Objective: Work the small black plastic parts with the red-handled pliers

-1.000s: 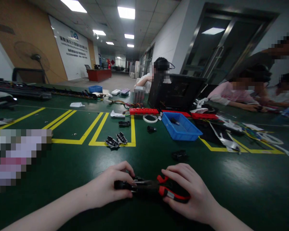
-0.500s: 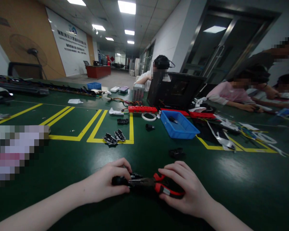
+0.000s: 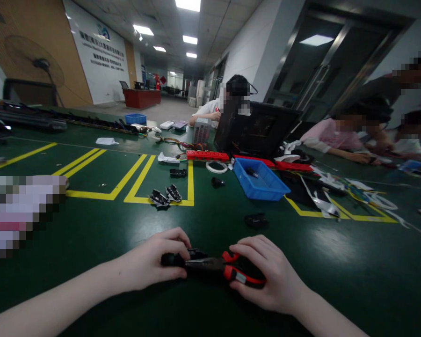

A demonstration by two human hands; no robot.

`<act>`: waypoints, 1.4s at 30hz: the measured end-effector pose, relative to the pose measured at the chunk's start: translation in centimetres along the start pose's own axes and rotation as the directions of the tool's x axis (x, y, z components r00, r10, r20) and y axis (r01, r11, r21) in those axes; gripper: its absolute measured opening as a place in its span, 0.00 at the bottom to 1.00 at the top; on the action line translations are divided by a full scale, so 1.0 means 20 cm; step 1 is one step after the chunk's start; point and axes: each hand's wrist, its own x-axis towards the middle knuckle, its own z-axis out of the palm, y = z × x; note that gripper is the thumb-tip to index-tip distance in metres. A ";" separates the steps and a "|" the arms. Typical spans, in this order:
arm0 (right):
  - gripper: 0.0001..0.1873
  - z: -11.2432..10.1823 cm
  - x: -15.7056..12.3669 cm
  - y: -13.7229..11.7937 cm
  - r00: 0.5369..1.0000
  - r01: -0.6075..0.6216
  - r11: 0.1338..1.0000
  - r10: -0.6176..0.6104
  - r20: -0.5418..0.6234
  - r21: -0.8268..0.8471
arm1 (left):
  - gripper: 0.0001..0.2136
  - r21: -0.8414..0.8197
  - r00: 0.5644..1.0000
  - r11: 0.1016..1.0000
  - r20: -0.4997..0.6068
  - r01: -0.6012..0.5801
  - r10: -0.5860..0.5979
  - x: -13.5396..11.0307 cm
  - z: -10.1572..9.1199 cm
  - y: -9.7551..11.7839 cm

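Observation:
In my right hand is a pair of long-nose pliers with red and black handles, their jaws pointing left. My left hand grips a small black part between thumb and fingers, low over the green table. The plier jaws reach the part at my left fingertips; whether they bite on it I cannot tell. Beyond my hands, another black part lies on the table. Farther off are two black-and-silver pieces, a black piece and a dark round piece.
A blue tray with a dark item inside stands past my right hand. Behind it run red power strips and a large black case. Cables and strips lie on the right. Several people sit or lean around the table.
The view has shifted slightly. Both hands keep nearly the same pose, with the pliers still at the black part. A person across the table has raised a hand a little.

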 end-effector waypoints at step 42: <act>0.22 -0.02 0.03 -0.03 0.980 -0.074 0.994 0.087 0.178 -0.080 | 0.05 0.079 0.998 0.995 0.011 -0.057 0.056 -0.01 0.00 -0.02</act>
